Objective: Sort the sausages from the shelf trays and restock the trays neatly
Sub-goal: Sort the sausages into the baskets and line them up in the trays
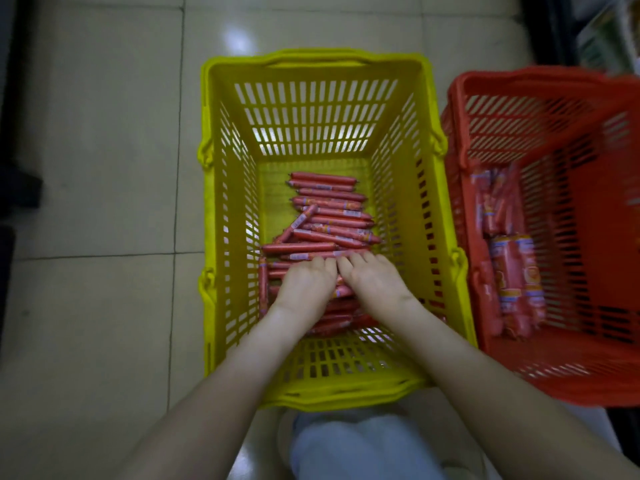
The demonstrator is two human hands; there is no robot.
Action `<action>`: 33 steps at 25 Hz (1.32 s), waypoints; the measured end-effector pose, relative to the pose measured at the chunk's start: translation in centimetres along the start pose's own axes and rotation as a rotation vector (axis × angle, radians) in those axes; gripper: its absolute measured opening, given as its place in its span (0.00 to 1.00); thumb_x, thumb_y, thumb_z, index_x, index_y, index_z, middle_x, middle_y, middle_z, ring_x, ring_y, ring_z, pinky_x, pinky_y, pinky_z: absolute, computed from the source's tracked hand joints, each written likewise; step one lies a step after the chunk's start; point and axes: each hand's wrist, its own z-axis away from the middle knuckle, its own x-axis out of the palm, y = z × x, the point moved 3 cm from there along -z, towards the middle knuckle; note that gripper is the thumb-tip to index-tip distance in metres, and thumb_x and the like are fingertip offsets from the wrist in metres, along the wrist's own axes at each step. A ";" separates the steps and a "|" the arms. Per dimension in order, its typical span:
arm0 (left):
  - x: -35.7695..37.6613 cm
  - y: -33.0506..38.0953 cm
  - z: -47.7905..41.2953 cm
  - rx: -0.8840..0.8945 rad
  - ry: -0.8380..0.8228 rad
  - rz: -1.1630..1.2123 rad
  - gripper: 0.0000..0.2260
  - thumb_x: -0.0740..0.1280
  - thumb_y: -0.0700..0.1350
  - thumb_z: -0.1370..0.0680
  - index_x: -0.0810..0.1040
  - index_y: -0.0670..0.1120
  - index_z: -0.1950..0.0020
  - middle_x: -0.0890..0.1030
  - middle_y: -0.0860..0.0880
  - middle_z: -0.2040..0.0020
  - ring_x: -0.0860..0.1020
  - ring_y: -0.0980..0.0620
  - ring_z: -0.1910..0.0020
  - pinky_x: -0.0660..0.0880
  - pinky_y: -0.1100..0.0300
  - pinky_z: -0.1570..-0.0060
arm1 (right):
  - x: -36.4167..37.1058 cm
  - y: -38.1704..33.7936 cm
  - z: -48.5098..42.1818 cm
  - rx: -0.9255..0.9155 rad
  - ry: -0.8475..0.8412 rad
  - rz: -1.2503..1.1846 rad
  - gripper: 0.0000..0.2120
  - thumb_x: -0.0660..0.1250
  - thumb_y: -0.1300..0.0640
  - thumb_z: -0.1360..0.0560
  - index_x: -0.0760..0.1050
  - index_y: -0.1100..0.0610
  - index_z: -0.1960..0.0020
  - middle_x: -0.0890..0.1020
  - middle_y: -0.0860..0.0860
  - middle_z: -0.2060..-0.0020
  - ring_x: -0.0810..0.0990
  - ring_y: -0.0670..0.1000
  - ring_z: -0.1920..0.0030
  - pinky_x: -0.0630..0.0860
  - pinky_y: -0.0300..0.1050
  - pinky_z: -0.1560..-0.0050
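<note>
A yellow slatted basket [228, 209] stands on the floor in front of me. Several thin red sausages [329, 202] lie stacked crosswise on its bottom, one lying askew on top. Both my hands reach down into the near half of the pile. My left hand [306, 282] and my right hand [372, 278] lie palm down side by side, fingers curled over the sausages under them. Whether either hand grips any sausage is hidden by the backs of the hands. To the right, a red basket [588, 209] holds thicker red sausages [512, 271] along its left wall.
Pale floor tiles [104, 168] surround the baskets. A dark shelf base [14, 168] runs along the left edge and another shelf [588, 29] shows at the top right. My knees in light trousers [363, 445] are just below the yellow basket.
</note>
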 end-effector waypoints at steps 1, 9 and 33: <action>-1.6 0.4 0.6 0.007 0.088 0.002 0.11 0.70 0.39 0.40 0.76 0.46 0.60 0.75 0.48 0.69 0.76 0.51 0.75 0.68 0.62 0.77 | -1.2 0.2 1.1 -0.015 0.075 0.005 0.18 0.51 0.61 0.31 0.76 0.59 0.47 0.81 0.54 0.58 0.80 0.57 0.59 0.74 0.47 0.60; -19.6 5.4 5.9 -0.268 0.279 0.752 0.15 0.70 0.40 0.29 0.72 0.43 0.44 0.75 0.43 0.48 0.76 0.41 0.47 0.70 0.51 0.52 | -17.7 6.1 15.2 0.436 0.679 -0.405 0.45 0.68 0.59 0.37 0.53 0.57 0.23 0.61 0.59 0.27 0.58 0.57 0.26 0.54 0.55 0.27; -37.7 38.3 22.7 0.236 -0.559 1.873 0.10 0.62 0.38 0.21 0.77 0.42 0.42 0.82 0.44 0.56 0.81 0.49 0.60 0.78 0.53 0.53 | -23.7 -0.3 56.4 0.420 1.252 -2.296 0.12 0.59 0.61 0.21 0.74 0.63 0.40 0.84 0.57 0.58 0.84 0.52 0.61 0.83 0.48 0.61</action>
